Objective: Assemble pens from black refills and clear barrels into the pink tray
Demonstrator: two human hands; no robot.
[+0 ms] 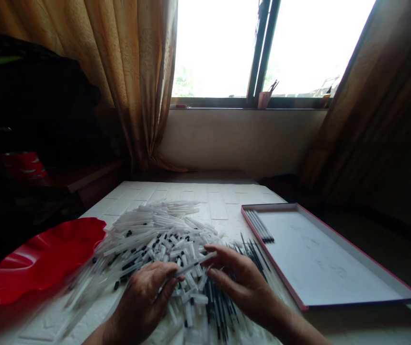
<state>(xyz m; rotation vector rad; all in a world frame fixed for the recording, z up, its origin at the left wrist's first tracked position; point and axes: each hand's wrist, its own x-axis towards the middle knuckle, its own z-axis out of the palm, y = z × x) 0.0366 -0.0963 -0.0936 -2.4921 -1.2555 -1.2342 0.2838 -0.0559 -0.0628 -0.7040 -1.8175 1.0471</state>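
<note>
My left hand [148,292] pinches one end of a slim translucent pen [193,264] between thumb and fingers. The pen slants up to the right, its far end reaching the fingers of my right hand [239,278]. That hand's thumb and forefinger stand apart around the pen's end; whether they touch it is hard to tell. Below and around both hands lie short clear pen caps [187,280], some with black ends. Dark thin ink refills [218,311] are heaped under my right hand. Behind my left hand spreads a pile of long clear pen barrels [151,223].
A shallow box lid [320,258] with pink edges lies at right, holding several finished-looking pens [259,225] in its far left corner. At left is a red wavy-rimmed plastic basin [47,254]. The white brick-patterned tabletop [220,206] stretches toward the window wall.
</note>
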